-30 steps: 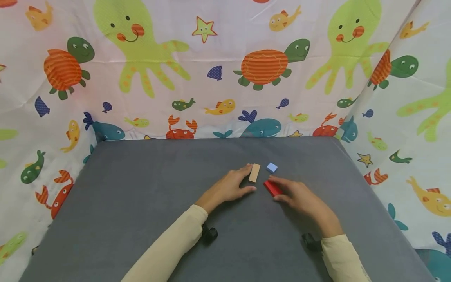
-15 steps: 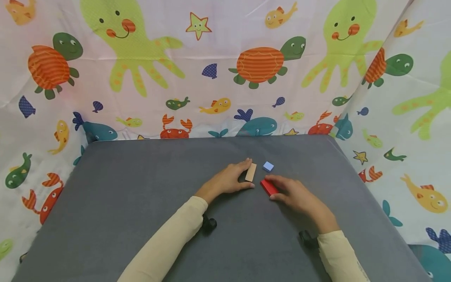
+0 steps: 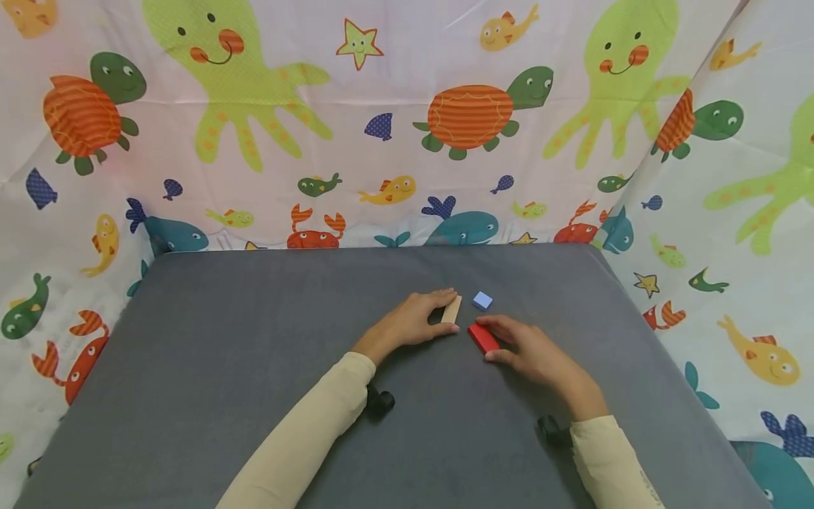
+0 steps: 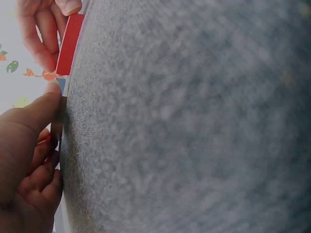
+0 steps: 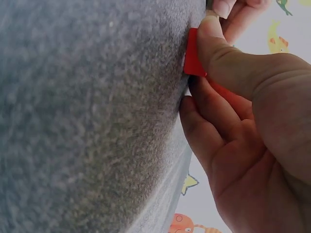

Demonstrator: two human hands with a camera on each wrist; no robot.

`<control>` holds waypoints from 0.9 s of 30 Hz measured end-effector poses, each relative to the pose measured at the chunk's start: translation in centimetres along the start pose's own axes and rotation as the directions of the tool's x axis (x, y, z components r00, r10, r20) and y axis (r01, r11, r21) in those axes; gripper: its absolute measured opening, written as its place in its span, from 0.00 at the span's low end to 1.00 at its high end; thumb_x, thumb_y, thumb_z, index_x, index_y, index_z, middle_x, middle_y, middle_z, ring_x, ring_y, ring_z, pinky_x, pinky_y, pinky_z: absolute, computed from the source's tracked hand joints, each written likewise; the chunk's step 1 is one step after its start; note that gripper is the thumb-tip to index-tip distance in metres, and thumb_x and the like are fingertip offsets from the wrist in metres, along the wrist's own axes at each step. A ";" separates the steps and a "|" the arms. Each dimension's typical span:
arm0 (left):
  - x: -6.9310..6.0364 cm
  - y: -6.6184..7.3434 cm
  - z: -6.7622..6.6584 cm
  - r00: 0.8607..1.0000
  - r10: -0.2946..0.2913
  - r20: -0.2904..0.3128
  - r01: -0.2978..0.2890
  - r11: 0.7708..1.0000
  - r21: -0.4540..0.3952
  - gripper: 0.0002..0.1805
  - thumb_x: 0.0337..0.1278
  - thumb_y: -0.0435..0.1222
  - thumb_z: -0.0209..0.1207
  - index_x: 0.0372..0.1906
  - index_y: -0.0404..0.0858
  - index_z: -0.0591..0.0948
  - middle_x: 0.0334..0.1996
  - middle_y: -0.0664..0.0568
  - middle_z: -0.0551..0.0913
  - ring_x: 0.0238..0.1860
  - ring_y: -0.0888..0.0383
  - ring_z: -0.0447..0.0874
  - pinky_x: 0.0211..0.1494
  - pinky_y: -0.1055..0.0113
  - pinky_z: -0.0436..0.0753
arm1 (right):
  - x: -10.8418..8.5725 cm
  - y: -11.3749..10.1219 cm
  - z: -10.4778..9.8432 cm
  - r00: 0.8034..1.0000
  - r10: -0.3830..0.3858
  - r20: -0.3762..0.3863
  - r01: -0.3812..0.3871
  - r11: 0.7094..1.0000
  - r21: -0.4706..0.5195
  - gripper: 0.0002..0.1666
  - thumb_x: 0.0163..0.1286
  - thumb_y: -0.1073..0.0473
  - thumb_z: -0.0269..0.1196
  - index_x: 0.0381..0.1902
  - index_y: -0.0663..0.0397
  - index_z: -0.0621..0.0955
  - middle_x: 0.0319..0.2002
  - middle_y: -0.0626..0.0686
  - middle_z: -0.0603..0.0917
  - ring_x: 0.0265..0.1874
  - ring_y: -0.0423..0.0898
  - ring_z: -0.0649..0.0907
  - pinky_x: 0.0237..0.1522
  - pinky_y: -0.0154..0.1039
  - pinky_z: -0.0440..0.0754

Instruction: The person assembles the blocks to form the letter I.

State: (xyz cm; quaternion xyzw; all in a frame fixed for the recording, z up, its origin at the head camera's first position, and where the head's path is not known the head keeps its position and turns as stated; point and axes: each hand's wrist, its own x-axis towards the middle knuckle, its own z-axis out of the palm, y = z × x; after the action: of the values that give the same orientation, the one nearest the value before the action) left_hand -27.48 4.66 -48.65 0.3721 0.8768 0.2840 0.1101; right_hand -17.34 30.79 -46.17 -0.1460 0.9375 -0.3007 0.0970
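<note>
The red rectangular block (image 3: pixel 485 339) was located at the surface of the grey fabric-covered table (image 3: pixel 286 318), right of centre, directly in front of the right hand (image 3: pixel 537 350). Its long axis ran diagonally: the far end pointed away and to the left, the near end toward the person and to the right. The right hand held this block in a narrow pinch, thumb at the near end and fingertip at the far end.

The tan, wood-coloured rectangular block (image 3: pixel 451 311) stood to the left of the red block, near it but apart. Its long axis ran mainly away from the person, with the far end inclined to the right. The left hand (image 3: pixel 413 322) pinched it lengthwise, fingers at the far end and thumb at the near end.

The small blue block with a square top (image 3: pixel 482 301) rested on the table beyond the red block and to the right of the tan block, one corner directed toward the person.

A dark marking on the cream right sleeve (image 3: pixel 613 463) was too small to read
</note>
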 end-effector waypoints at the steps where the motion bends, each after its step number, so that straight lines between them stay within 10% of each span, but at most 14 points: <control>1: 0.0 0.0 0.0 1.000 -0.008 -0.002 0.008 1.000 0.007 0.44 0.72 0.57 0.64 0.84 0.45 0.64 0.82 0.55 0.64 0.82 0.55 0.61 0.82 0.52 0.62 | 0.0 0.0 0.0 1.000 0.008 0.003 -0.008 1.000 0.003 0.40 0.69 0.53 0.75 0.76 0.45 0.74 0.72 0.54 0.79 0.69 0.53 0.80 0.69 0.61 0.75; 12: -0.1 1.1 0.0 0.996 -0.087 -0.037 0.089 0.994 0.065 0.44 0.68 0.58 0.66 0.81 0.44 0.68 0.79 0.54 0.70 0.78 0.51 0.68 0.79 0.54 0.68 | -0.2 -0.2 0.3 0.999 -0.009 -0.051 0.009 1.000 -0.001 0.39 0.68 0.52 0.76 0.74 0.47 0.76 0.69 0.55 0.81 0.67 0.54 0.82 0.67 0.61 0.77; 27: -3.2 0.8 -0.6 0.985 -0.132 -0.115 0.142 0.986 0.090 0.44 0.65 0.59 0.68 0.78 0.42 0.73 0.75 0.51 0.75 0.69 0.51 0.79 0.72 0.55 0.77 | -0.4 -2.2 1.8 0.995 -0.039 -0.094 0.037 0.999 -0.025 0.37 0.66 0.52 0.77 0.70 0.55 0.79 0.66 0.59 0.83 0.64 0.57 0.84 0.64 0.60 0.80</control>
State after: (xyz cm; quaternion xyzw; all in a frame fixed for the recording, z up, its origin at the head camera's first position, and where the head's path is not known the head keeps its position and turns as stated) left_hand -25.00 2.52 -47.73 0.2998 0.9179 0.2523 0.0632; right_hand -15.97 28.22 -46.25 -0.1505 0.9415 -0.2983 0.0454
